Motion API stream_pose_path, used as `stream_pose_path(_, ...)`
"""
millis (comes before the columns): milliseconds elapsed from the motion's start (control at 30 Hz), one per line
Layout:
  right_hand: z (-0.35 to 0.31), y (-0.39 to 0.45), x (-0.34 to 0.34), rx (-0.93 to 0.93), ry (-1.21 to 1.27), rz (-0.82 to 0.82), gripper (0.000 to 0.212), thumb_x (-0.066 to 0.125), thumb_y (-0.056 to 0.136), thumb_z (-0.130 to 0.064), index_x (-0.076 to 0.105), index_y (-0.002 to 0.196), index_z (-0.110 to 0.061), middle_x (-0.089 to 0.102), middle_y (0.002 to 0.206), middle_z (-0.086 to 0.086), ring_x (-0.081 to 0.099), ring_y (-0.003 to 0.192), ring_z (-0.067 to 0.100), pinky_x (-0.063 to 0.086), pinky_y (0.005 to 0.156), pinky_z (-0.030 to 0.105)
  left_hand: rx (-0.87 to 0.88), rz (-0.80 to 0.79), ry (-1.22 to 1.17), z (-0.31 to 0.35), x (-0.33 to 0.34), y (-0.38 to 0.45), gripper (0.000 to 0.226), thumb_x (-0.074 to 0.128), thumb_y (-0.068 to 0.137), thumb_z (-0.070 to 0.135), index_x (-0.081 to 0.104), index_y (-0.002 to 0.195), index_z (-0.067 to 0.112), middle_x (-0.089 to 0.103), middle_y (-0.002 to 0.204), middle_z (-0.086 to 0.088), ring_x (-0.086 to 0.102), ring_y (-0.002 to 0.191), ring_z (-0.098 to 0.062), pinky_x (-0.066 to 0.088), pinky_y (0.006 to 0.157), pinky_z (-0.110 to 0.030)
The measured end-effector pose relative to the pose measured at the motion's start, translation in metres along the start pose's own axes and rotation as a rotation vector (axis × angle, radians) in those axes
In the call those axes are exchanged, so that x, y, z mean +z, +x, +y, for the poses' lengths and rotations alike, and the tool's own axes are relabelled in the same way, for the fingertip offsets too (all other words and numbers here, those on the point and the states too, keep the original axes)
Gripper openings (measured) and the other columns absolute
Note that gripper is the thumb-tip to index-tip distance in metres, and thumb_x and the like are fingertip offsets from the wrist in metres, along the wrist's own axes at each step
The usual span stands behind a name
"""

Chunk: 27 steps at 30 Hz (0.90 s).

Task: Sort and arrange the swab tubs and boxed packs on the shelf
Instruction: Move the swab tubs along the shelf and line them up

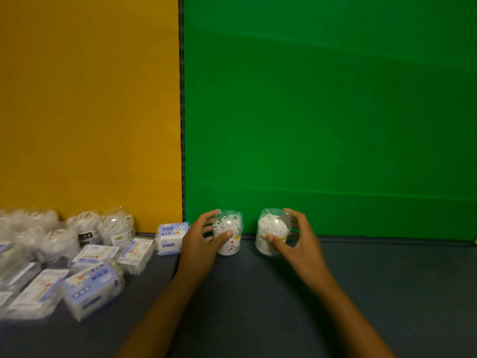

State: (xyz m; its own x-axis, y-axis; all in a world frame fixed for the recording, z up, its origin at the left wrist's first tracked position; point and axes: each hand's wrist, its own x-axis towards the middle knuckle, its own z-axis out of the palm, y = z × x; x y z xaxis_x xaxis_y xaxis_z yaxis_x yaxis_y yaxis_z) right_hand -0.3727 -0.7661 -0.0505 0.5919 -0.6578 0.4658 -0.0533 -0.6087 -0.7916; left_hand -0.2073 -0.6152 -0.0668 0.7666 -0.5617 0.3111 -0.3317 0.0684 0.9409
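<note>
The left hand's point(200, 242) fingers point(206, 220) curl round the back of a clear swab tub point(228, 232), with the thumb pressed on its front label, so the hand grips it. The right hand point(296, 240) grips a second swab tub point(272, 232) the same way: fingers wrapped behind its right side, thumb across the front. Both tubs stand upright on the dark shelf point(387, 280), near each other but apart, close to the green backdrop point(322, 112). White swabs fill each one.

To the left of the left hand, a blue and white boxed pack point(170, 239) stands just beside the wrist, at the foot of the seam where the green backdrop meets a yellow backdrop point(90, 99). Further left, more tubs point(103, 228) stand clustered against the yellow backdrop, one with a dark label. In front of them several flat packs point(134, 250) lie at mixed angles, and a larger blue pack point(93, 290) lies tilted nearer the shelf's front. The far-left things are blurred.
</note>
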Motion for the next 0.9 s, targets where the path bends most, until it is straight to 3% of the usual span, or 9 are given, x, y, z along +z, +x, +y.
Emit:
stream_pose_path(333,0.036,0.017,0.019,-0.083,0.115,-0.017,0.061,0.077,0.078,-0.023,0.047,0.132,-0.023,0.056,0.127,-0.006,0.057,0.110,0.000,0.045,0.088,0.011,0.034,0.055,0.059,-0.018,0.018,0.002,0.059,0.073,0.081,0.013,0.050,0.134,0.023,0.053,0.129,0.001,0.054,0.109,0.004,0.048,0.081,-0.007)
stream_pose_path(600,0.044,0.022,0.018,-0.162,0.088,-0.064,0.064,0.079,0.080,-0.019,0.045,0.135,-0.022,0.053,0.127,-0.010,0.053,0.116,-0.002,0.043,0.091,0.009,0.070,0.066,0.175,-0.021,0.015,0.004,0.065,0.074,0.077,0.026,0.044,0.135,0.027,0.053,0.132,0.002,0.053,0.117,-0.002,0.049,0.097,-0.022)
stream_pose_path(667,0.046,0.022,0.017,-0.172,0.077,-0.061,0.064,0.079,0.080,-0.019,0.045,0.135,-0.021,0.052,0.126,-0.010,0.052,0.116,-0.002,0.042,0.090,0.007,0.126,0.101,0.303,-0.015,0.011,0.003,0.067,0.074,0.078,0.031,0.042,0.137,0.023,0.051,0.132,0.003,0.051,0.116,-0.002,0.046,0.095,-0.018)
stream_pose_path(800,0.048,0.025,0.014,-0.185,0.052,-0.041,0.065,0.079,0.080,-0.019,0.047,0.136,-0.019,0.049,0.124,-0.007,0.050,0.115,-0.001,0.041,0.091,0.006,0.306,0.144,0.776,0.000,-0.005,-0.008,0.072,0.070,0.081,0.044,0.039,0.140,0.019,0.050,0.129,0.002,0.048,0.118,-0.012,0.045,0.094,-0.027)
stream_pose_path(900,0.051,0.026,0.012,-0.178,0.032,-0.052,0.065,0.079,0.081,-0.023,0.047,0.138,-0.021,0.045,0.124,-0.007,0.050,0.115,0.000,0.042,0.092,0.008,0.382,0.155,1.043,0.003,-0.019,-0.013,0.064,0.071,0.077,0.048,0.051,0.130,0.018,0.055,0.120,-0.003,0.052,0.107,-0.018,0.048,0.084,-0.032)
